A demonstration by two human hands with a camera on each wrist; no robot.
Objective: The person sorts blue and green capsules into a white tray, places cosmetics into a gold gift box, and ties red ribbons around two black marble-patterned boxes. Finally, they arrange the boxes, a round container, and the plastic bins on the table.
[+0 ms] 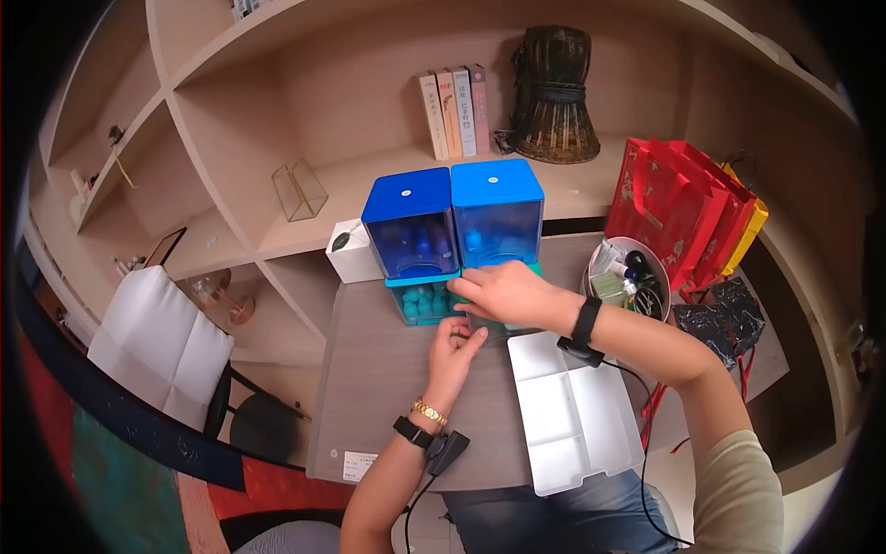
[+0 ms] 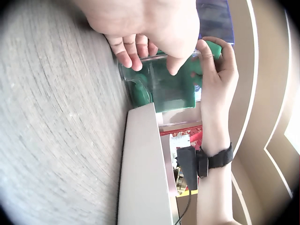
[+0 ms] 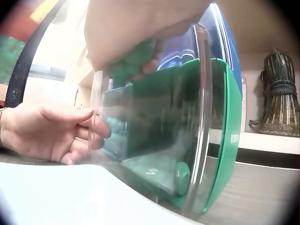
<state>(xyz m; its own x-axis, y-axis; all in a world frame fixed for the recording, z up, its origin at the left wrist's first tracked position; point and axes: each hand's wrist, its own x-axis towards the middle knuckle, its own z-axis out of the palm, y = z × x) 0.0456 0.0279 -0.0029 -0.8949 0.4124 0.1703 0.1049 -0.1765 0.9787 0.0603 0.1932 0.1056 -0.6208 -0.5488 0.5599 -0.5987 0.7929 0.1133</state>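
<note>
Right hand (image 1: 515, 295) gripping a green piece (image 3: 137, 57) at the top of a green box (image 3: 224, 145), left hand (image 1: 448, 358) beside it.
On the table (image 1: 369, 397), the box stands beneath the right hand, whose fingers curl around the piece, forearm coming from the box's right; at its left, the left hand's fingers extend loosely, holding nothing.

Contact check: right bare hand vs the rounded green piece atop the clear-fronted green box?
Touching. The left wrist view shows the right hand with thumb and fingers around the rounded green piece.
</note>
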